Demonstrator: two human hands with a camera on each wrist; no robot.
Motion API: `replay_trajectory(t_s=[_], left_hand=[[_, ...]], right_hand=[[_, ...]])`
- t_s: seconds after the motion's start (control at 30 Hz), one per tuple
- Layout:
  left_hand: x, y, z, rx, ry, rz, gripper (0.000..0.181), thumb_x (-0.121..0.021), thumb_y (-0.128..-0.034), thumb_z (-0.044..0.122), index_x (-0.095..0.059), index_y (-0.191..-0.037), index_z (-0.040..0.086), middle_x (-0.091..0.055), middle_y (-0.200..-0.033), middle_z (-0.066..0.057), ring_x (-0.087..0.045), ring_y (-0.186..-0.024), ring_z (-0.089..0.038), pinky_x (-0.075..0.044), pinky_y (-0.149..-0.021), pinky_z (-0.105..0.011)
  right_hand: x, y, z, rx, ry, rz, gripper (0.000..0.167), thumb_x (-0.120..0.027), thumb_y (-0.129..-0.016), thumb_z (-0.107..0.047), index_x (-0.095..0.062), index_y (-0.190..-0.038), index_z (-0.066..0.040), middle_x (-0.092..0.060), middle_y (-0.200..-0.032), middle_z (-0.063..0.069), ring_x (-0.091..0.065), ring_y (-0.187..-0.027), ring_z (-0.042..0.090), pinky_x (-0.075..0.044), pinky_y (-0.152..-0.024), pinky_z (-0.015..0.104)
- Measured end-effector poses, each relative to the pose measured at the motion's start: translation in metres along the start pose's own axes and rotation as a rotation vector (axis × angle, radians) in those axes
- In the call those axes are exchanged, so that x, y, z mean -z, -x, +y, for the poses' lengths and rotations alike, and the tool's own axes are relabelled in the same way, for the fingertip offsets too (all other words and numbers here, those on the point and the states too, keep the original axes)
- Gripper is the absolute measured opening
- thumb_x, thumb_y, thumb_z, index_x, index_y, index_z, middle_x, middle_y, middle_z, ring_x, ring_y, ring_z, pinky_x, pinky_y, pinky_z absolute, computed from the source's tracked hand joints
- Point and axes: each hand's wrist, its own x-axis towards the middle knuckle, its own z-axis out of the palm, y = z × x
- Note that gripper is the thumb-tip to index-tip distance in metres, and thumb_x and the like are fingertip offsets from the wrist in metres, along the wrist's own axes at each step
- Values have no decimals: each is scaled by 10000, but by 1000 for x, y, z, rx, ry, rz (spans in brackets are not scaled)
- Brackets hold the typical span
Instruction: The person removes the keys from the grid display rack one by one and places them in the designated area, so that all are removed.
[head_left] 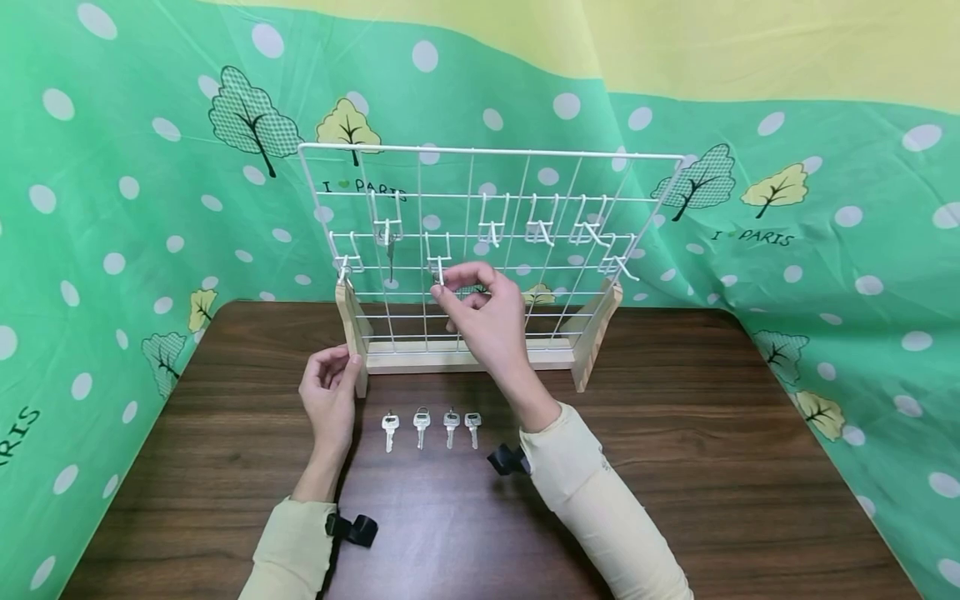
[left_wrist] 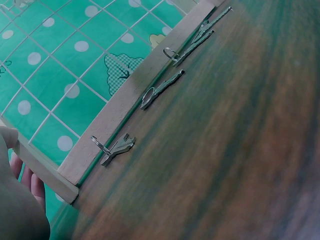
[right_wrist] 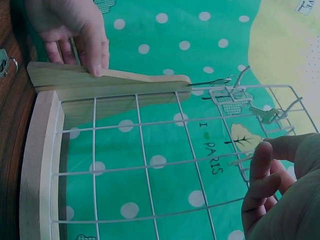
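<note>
My right hand (head_left: 491, 321) is raised at a lower hook (head_left: 439, 267) of the white wire rack (head_left: 491, 152). Its thumb and forefinger pinch a small key at the hook's tip, mostly hidden by the fingers. In the right wrist view the fingertips of this hand (right_wrist: 285, 185) meet beside the hooks. My left hand (head_left: 330, 400) grips the rack's left wooden side (head_left: 351, 329), thumb in front. One key (head_left: 391, 254) hangs from an upper-left hook, and another (right_wrist: 265, 116) from the hook at the left edge.
Several keys stand in a row on the brown table (head_left: 675, 467) before the rack, the leftmost key (head_left: 390, 430) nearest my left hand. More hooks (head_left: 540, 229) hang at the rack's right. A green patterned cloth (head_left: 112, 208) surrounds the table's back and sides.
</note>
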Motion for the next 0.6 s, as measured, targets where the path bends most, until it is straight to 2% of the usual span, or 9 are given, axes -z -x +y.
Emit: replay_trajectory(t_s=[0.13, 0.37, 0.6], left_hand=[[0, 0, -1, -1, 3, 1, 188, -753, -969, -113, -656, -1126, -143, -743, -1059, 14, -714, -1010, -118, -581, -849, -180], [0, 0, -1, -4, 14, -1, 173, -744, -969, -124, -662, -1121, -136, -743, -1056, 13, -714, -1001, -111, -581, -841, -178], [0, -1, -1, -2, 7, 4, 185, -755, -958, -127, -665, -1120, -137, -746, -1051, 14, -712, -1004, -98, -582, -838, -178]], right_hand=[[0, 0, 0, 6, -7, 12, 141, -833, -947, -11, -770, -1068, 23, -730, -959, 57, -614, -509, 102, -441, -478, 198], [0, 1, 0, 57, 30, 49, 105, -846, -936, -24, -801, -1011, 35, -766, -885, 117, -628, -541, 167, -436, -489, 196], [1, 2, -2, 66, 29, 58, 109, -856, -925, -32, -813, -995, 41, -763, -848, 92, -575, -555, 74, -409, -497, 189]])
